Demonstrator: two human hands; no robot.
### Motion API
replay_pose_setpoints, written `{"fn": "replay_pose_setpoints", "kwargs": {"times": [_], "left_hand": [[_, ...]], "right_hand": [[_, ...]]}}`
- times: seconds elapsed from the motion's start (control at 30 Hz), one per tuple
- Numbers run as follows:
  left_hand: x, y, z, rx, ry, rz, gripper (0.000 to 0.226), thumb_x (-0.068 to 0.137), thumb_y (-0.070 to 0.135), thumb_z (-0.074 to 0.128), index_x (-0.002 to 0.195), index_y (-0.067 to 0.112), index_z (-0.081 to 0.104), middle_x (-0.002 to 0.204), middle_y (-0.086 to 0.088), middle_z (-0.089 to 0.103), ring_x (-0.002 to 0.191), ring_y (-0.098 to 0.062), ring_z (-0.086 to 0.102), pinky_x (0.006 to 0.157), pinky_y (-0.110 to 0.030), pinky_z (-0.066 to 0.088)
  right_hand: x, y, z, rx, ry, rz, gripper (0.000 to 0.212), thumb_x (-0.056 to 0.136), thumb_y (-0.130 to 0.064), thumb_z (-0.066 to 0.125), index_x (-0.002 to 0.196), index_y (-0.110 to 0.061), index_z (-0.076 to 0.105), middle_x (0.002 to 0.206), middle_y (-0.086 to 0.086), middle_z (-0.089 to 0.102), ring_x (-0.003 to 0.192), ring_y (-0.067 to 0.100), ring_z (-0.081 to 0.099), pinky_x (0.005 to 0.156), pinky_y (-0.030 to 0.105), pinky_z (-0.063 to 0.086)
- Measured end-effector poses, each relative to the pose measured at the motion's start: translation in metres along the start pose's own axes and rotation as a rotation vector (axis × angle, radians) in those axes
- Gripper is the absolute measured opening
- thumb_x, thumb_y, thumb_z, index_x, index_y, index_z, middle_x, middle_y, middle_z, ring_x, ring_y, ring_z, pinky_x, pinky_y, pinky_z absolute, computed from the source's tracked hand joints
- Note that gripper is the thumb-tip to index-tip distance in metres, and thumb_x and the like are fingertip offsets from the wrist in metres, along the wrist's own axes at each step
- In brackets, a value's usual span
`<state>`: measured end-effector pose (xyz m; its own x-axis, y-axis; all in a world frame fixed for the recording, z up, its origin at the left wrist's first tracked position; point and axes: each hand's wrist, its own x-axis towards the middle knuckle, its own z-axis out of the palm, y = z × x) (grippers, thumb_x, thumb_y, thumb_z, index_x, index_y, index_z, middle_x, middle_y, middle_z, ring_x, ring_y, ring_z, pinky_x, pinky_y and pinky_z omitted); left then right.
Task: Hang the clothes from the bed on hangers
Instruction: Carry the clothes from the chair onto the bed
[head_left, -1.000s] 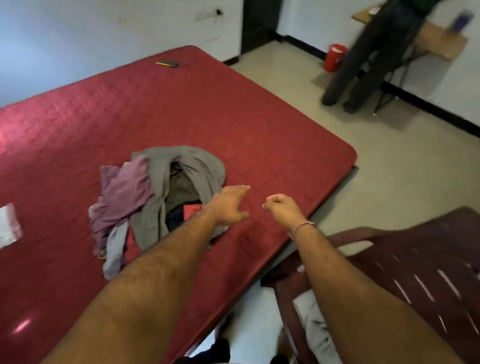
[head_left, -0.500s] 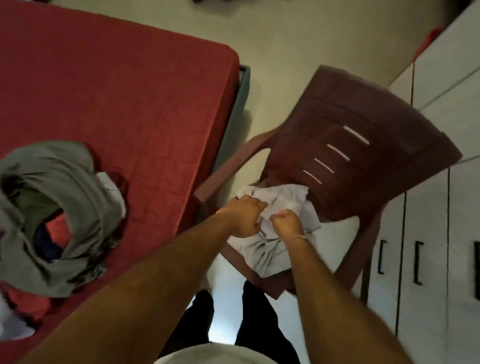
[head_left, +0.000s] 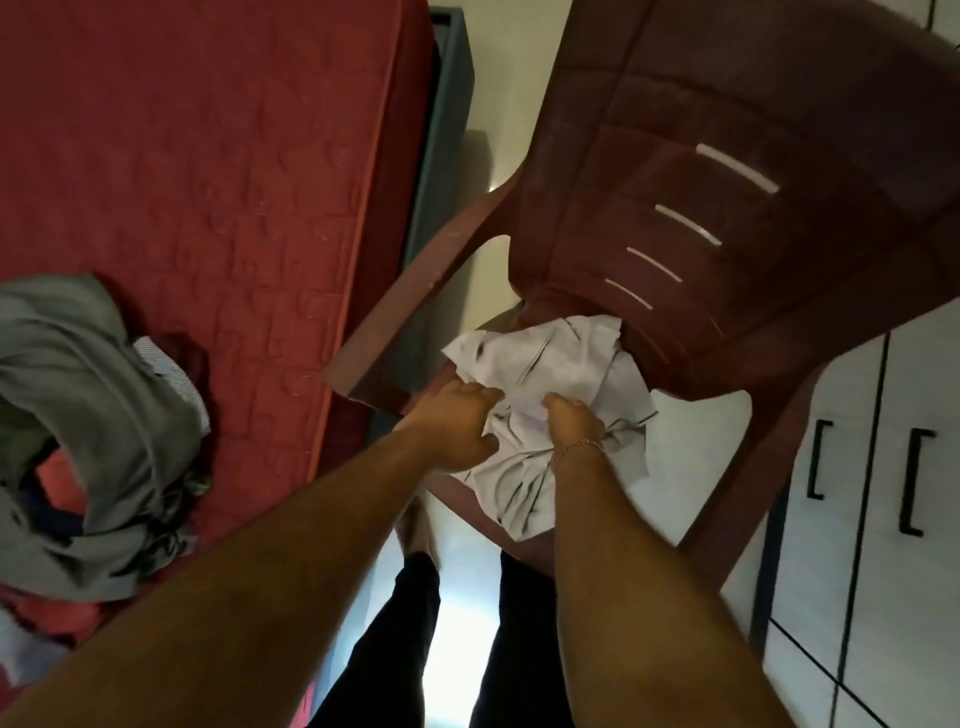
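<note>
A person leans over a maroon plastic chair (head_left: 701, 218) beside a bed (head_left: 208, 156), both hands sunk into a crumpled white garment (head_left: 561, 358) lying on the chair's seat. The left hand (head_left: 457, 426) has its fingers curled into the near left edge of the cloth, thumb tucked underneath — a gathering grip. The right hand (head_left: 571, 421), a thin chain bracelet (head_left: 579, 447) at its wrist, is closed in a fist around a bunch of the same fabric just beside the left, the two hands close but not touching. The garment is pale with thin dark lines running through it, and spills from under the chair's slotted backrest to the seat's front edge, where a corner hangs over.

The rest of the clothes sit well apart on the bed — a heap (head_left: 88, 415) at the left of the head view, topped by a grey garment wrapped in a loop around darker and red pieces, with a patch of small-patterned light fabric at its upper right. The heap lies near the mattress edge on a red quilted cover. The chair's left armrest (head_left: 415, 296) reaches toward the bed's grey frame (head_left: 441, 130), which shows along the mattress side.

To the right of the chair stands a white wardrobe (head_left: 857, 519) with black bar handles. Below the forearms, the person's dark trousers (head_left: 395, 649) and one bare foot are seen on a pale, glossy floor (head_left: 457, 597).
</note>
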<state>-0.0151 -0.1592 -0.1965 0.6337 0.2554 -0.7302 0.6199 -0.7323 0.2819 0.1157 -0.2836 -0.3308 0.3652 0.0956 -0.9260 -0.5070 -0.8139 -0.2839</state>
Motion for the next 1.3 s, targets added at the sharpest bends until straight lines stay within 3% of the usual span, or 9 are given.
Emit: {"fn": "replay_pose_setpoints", "kwargs": {"times": [0.1,0.4,0.6,0.73,0.8,0.87,0.93,1.07,1.3], "left_hand": [[-0.004,-0.013,0.006,0.016,-0.029,-0.035,0.073,0.094,0.04,0.062,0.16,0.023,0.035,0.165,-0.003,0.035,0.149,-0.028,0.035,0.116,-0.045,0.038],[-0.018,-0.017,0.009,-0.062,0.114,-0.182,0.103,0.09,0.043,0.072,0.165,0.026,0.004,0.166,-0.008,0.026,0.147,-0.034,0.035,0.112,-0.055,0.039],[-0.039,-0.015,-0.028,-0.43,0.434,-0.118,0.046,0.08,0.043,0.077,0.12,0.024,0.061,0.11,-0.007,0.072,0.102,-0.033,0.068,0.082,-0.042,0.056],[-0.078,-0.041,-0.065,-0.503,0.504,-0.128,0.033,0.081,0.031,0.058,0.111,0.025,0.07,0.102,-0.007,0.075,0.096,-0.031,0.07,0.077,-0.036,0.054],[-0.105,-0.064,-0.083,-0.682,0.562,-0.171,0.024,0.082,0.029,0.058,0.101,0.025,0.073,0.087,0.002,0.075,0.081,-0.02,0.07,0.07,-0.031,0.053],[-0.139,-0.087,-0.104,-0.911,0.62,-0.163,0.016,0.087,0.019,0.058,0.091,0.018,0.074,0.065,0.003,0.07,0.057,-0.01,0.066,0.057,-0.025,0.05],[-0.175,-0.107,-0.125,-1.102,0.597,-0.129,0.016,0.092,0.002,0.055,0.089,0.0,0.071,0.055,-0.004,0.065,0.038,-0.006,0.055,0.043,-0.019,0.04],[-0.26,-0.165,-0.152,-1.167,0.494,-0.01,0.019,0.09,-0.011,0.051,0.095,-0.01,0.07,0.053,-0.003,0.065,0.035,-0.006,0.045,0.037,-0.016,0.031],[-0.437,-0.319,-0.16,-1.165,0.789,-0.192,0.037,0.081,-0.008,0.044,0.083,0.01,0.076,0.077,-0.021,0.06,0.052,-0.022,0.051,0.047,-0.021,0.04]], "right_hand": [[-0.019,-0.008,-0.004,0.329,-0.102,0.015,0.011,0.091,-0.029,0.07,0.088,-0.019,0.067,0.103,0.002,0.072,0.095,0.02,0.065,0.088,0.037,0.057],[-0.095,-0.032,-0.006,0.369,-0.375,-0.284,0.019,0.1,-0.019,0.064,0.113,-0.016,0.079,0.101,-0.002,0.074,0.078,0.01,0.055,0.073,0.025,0.045],[-0.153,-0.045,0.005,0.493,-0.598,-0.374,0.043,0.103,-0.034,0.047,0.106,-0.005,0.078,0.107,0.017,0.071,0.064,0.011,0.05,0.066,0.025,0.045],[-0.183,-0.056,0.02,0.373,-0.261,-0.645,0.019,0.093,-0.018,0.071,0.112,-0.012,0.068,0.087,0.005,0.072,0.075,0.013,0.06,0.071,0.029,0.048],[-0.192,-0.056,0.029,0.1,-0.247,-0.758,0.054,0.087,-0.014,0.081,0.134,-0.018,0.053,0.088,-0.001,0.069,0.085,0.011,0.064,0.082,0.034,0.055],[-0.203,-0.052,0.046,-0.288,-0.299,-0.798,0.097,0.073,-0.039,0.093,0.151,-0.035,0.036,0.121,-0.002,0.06,0.113,0.015,0.057,0.1,0.041,0.051],[-0.214,-0.046,0.07,-0.698,-0.1,-0.983,0.11,0.06,-0.061,0.092,0.153,-0.039,0.036,0.138,-0.002,0.04,0.125,0.018,0.039,0.104,0.042,0.043],[-0.261,-0.058,0.136,-0.896,0.29,-1.217,0.058,0.064,-0.061,0.085,0.111,-0.033,0.067,0.113,-0.004,0.042,0.107,0.024,0.042,0.091,0.044,0.045],[-0.375,-0.116,0.258,-0.845,0.094,-1.24,0.03,0.076,-0.06,0.062,0.083,-0.031,0.055,0.069,-0.009,0.064,0.074,0.026,0.065,0.064,0.037,0.053]]}}
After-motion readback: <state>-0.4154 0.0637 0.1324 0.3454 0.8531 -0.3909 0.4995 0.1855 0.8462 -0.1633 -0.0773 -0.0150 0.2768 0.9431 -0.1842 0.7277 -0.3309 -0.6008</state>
